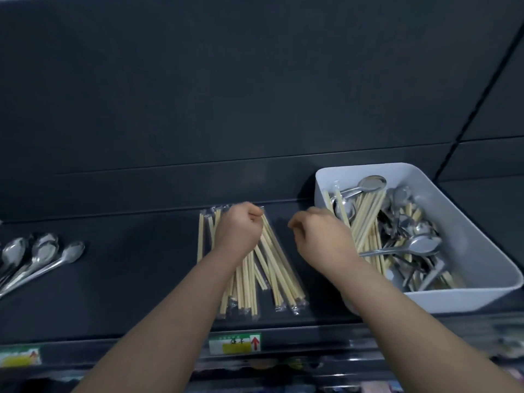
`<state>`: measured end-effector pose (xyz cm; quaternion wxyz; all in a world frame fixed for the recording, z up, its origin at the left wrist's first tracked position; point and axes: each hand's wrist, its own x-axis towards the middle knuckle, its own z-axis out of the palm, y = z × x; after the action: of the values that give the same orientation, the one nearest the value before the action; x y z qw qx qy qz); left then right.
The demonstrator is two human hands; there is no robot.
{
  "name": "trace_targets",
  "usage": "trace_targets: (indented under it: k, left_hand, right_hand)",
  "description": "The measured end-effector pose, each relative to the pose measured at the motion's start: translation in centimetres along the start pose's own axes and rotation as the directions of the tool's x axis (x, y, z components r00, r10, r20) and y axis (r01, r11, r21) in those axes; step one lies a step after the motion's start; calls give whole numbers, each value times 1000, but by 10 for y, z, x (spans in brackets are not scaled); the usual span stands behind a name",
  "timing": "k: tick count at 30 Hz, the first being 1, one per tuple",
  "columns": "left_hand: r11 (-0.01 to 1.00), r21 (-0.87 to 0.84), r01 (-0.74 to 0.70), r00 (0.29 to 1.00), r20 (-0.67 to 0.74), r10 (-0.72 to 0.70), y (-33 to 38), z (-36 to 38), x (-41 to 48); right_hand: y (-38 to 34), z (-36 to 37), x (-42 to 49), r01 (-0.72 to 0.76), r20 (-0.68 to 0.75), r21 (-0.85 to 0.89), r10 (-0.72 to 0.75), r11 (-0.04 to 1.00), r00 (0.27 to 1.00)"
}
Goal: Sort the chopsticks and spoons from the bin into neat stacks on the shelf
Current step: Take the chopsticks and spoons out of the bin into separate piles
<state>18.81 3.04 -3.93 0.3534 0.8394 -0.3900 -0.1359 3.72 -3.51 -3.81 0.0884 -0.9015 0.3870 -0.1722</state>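
Steel at the left, wood in the middle, a mixed bin at the right

At the far left, a small cluster of shiny steel spoons (42, 256) lay on the dark matte shelf (136, 265). Their bowls pointed toward the back panel and their handles ran off the left edge of view. A broad stretch of bare shelf separated them from a fanned pile of pale wooden chopsticks (272, 268) in clear plastic sleeves. The near ends of the pile stopped short of the shelf's front lip. On that lip, just below the pile, sat a white, green and yellow label (235, 343) with a red arrow.

The left hand (238, 231) was over the far end of the pile with its fingers curled into a fist. Whether they gripped a sleeve could not be told. Only a narrow strip of bare shelf lay between the pile and the right hand (320, 236). That hand covered the near left rim of the white rectangular plastic bin (467, 222). Its fingers were curled with the thumb near the forefinger, and whether they pinched anything could not be told.

The bin stood at the right end of the shelf, with its near corner close to the front lip. Inside, more binned chopsticks (365, 219) leaned along the left wall. Tangled spoons (422, 245) filled the right side.
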Motion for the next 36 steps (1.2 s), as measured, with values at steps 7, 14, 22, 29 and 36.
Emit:
trace_targets:
  k: [7,14,22,29,36]
  left_hand:
    - [975,-33,-222,970,92,224,94,50,1]
    - [949,134,-285,923,307,234,156,127,-10]
    - [919,342,-197,952,289,97,175,173,0]
    - [860,489,-144,943,330,-30,166,162,11]
    - [831,532,-165,953,304,-5,177,168,0]
  right_hand:
    - [90,-53,-15,-217,-66,-62,213,974,975]
    - [179,-80,-43,-392,-11,-45,392,919,920]
    - [215,-84,-41,-316,-6,-32,316,948,949]
    - [217,-82,-27,-221,24,11,220,975,975]
    - [218,-78,-30,-195,4,28,195,980,981]
